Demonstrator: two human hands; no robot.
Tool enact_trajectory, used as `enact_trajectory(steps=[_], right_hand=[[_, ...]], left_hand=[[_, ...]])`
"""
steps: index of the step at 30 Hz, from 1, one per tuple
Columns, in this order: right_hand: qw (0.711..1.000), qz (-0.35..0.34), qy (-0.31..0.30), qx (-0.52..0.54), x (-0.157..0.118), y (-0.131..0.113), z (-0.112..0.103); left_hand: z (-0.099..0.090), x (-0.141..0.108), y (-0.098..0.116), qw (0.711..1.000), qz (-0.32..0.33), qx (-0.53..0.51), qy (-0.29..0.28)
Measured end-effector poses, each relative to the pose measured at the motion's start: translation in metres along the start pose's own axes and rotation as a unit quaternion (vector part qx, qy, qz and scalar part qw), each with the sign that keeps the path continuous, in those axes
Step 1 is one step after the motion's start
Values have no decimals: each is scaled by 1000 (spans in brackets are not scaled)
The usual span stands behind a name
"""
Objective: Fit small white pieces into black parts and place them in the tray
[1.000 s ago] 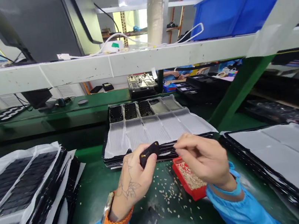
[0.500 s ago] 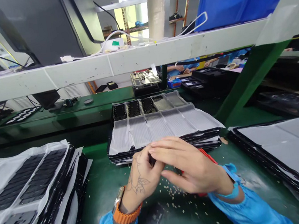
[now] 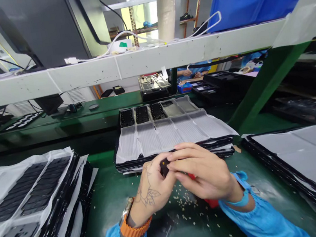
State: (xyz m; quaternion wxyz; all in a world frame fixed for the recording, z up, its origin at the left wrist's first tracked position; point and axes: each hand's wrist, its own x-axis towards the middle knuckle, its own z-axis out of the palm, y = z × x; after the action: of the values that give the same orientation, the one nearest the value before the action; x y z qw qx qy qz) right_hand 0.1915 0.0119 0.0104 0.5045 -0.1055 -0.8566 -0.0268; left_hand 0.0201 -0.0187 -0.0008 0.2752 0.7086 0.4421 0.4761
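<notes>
A small black plate with a yellowish spot (image 3: 164,167) shows between my hands, above the green bench. My left hand (image 3: 152,184) is closed around it, with the thumb along its near edge. My right hand (image 3: 204,170) meets it from the right, thumb and fingertips drawn together at the plate's edge. Whatever those fingertips pinch is hidden. A red object (image 3: 212,203) lies behind and under my right hand, mostly covered. Many small pale chips (image 3: 185,201) are scattered on the bench below.
Just beyond my hands stands a stack of trays with white liners (image 3: 160,136), a few black plates in its back row. More stacked trays flank me, left (image 3: 76,190) holding black plates and right (image 3: 309,159). A white shelf beam (image 3: 166,57) crosses above.
My right hand has tilted and drawn back slightly to the right, uncovering the black plate in my left hand. Less of the red object shows above my right wrist.
</notes>
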Motion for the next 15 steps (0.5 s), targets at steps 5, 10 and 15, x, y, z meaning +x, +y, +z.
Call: enact_trajectory(steps=[5, 10, 15], right_hand=[[1000, 12, 3, 12, -1, -1, 0], [992, 121, 36, -20, -5, 1, -8], [984, 151, -95, -2, -9, 21, -23]], left_hand=[[0, -1, -2, 1000, 1, 11, 4], [7, -2, 0, 998, 20, 49, 15], [-6, -3, -5, 986, 150, 70, -26]])
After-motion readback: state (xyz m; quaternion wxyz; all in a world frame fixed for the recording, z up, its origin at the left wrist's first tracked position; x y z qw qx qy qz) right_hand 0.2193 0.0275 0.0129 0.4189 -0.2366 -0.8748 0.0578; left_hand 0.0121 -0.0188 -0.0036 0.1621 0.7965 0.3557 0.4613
